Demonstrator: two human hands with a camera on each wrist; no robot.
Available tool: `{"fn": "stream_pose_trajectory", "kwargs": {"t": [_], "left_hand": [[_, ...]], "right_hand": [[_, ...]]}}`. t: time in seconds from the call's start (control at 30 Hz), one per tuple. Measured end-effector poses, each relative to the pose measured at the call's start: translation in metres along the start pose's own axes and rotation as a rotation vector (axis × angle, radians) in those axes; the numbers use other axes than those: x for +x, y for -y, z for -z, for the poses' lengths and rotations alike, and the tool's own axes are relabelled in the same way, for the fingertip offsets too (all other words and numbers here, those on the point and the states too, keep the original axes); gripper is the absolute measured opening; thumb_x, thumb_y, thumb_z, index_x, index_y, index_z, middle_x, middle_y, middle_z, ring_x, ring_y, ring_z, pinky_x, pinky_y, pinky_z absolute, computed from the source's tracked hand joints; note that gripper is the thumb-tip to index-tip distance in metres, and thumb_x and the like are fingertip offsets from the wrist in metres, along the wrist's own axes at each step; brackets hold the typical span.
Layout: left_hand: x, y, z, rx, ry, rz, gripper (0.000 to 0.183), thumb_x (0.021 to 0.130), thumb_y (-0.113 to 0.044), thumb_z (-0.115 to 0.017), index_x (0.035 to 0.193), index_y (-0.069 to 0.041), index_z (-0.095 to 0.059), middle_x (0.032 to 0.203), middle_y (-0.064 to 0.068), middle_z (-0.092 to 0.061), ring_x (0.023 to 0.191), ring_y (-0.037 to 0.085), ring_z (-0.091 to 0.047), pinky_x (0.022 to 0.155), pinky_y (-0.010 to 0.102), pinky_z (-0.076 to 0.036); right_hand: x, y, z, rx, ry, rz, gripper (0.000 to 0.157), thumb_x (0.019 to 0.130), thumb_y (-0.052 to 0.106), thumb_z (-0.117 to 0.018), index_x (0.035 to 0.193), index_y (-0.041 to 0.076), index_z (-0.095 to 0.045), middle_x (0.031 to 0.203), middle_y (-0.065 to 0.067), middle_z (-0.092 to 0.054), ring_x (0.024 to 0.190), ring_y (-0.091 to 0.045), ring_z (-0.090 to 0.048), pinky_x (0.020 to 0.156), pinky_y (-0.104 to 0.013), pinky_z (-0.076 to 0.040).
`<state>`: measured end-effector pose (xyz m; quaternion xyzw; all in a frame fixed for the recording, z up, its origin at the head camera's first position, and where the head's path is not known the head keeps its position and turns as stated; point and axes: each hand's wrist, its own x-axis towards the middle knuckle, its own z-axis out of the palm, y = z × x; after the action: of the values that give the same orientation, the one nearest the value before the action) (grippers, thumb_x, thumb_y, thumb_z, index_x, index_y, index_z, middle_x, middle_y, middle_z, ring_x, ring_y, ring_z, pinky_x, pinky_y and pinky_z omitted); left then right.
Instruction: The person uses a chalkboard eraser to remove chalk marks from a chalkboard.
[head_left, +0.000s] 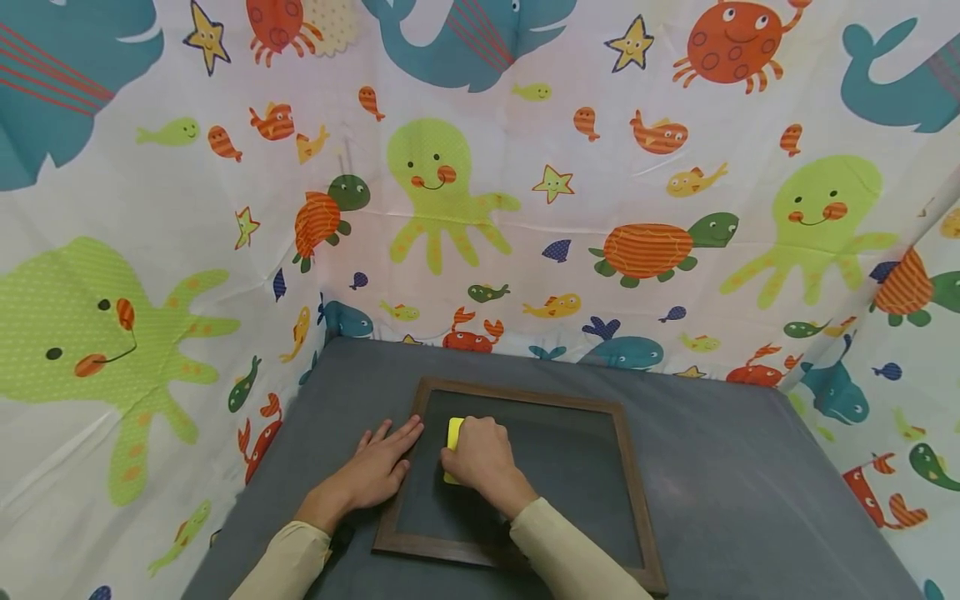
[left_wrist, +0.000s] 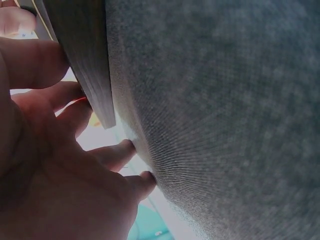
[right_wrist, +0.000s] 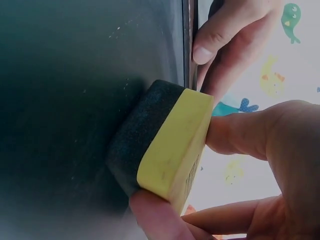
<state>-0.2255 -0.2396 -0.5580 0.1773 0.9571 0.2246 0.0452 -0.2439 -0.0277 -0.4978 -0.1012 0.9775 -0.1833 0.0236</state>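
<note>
A framed chalkboard (head_left: 555, 467) with a brown wooden frame lies flat on the grey cloth. My right hand (head_left: 483, 454) grips a board eraser (right_wrist: 175, 145), yellow on top with a dark felt underside. The felt meets the board's dark surface left of its middle, with thumb and fingers on opposite sides of the eraser. My left hand (head_left: 375, 467) rests along the board's left frame edge, fingers spread and fairly straight. In the left wrist view its fingertips touch the wooden frame (left_wrist: 85, 60) and the cloth beside it.
Grey cloth (head_left: 750, 483) covers the table around the board. A white curtain (head_left: 525, 167) printed with sea animals stands behind and at both sides. Faint pale specks (right_wrist: 120, 30) mark the board near its frame.
</note>
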Motion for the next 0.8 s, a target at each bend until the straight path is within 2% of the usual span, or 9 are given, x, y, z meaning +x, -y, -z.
{"fn": "stream_pose_trajectory", "kwargs": {"t": [0.37,0.63,0.8], "left_hand": [[0.000,0.000,0.001,-0.014,0.016,0.001,0.060,0.104,-0.023,-0.052,0.160,-0.021,-0.030,0.168,-0.004,-0.021,0.153,0.044,-0.016,0.116,0.072,-0.011],[-0.001,-0.001,0.000,-0.010,0.015,-0.002,0.059,0.104,-0.024,-0.051,0.160,-0.021,-0.030,0.168,-0.004,-0.022,0.152,0.045,-0.017,0.116,0.072,-0.012],[-0.001,-0.001,0.003,-0.008,0.016,-0.005,0.060,0.104,-0.024,-0.052,0.160,-0.021,-0.030,0.168,-0.003,-0.022,0.152,0.045,-0.017,0.116,0.072,-0.013]], "right_hand": [[0.000,0.013,-0.006,-0.039,0.002,-0.008,0.044,0.082,0.043,-0.077,0.100,0.003,-0.069,0.074,-0.004,-0.061,0.056,-0.017,-0.055,0.050,-0.031,-0.052],[-0.001,0.014,-0.010,-0.062,-0.030,0.000,0.042,0.082,0.045,-0.077,0.093,0.005,-0.071,0.071,-0.003,-0.060,0.055,-0.017,-0.054,0.051,-0.033,-0.053],[0.000,0.014,-0.009,-0.091,-0.053,0.035,0.040,0.082,0.044,-0.077,0.090,0.006,-0.072,0.069,-0.003,-0.059,0.054,-0.017,-0.054,0.050,-0.033,-0.052]]}}
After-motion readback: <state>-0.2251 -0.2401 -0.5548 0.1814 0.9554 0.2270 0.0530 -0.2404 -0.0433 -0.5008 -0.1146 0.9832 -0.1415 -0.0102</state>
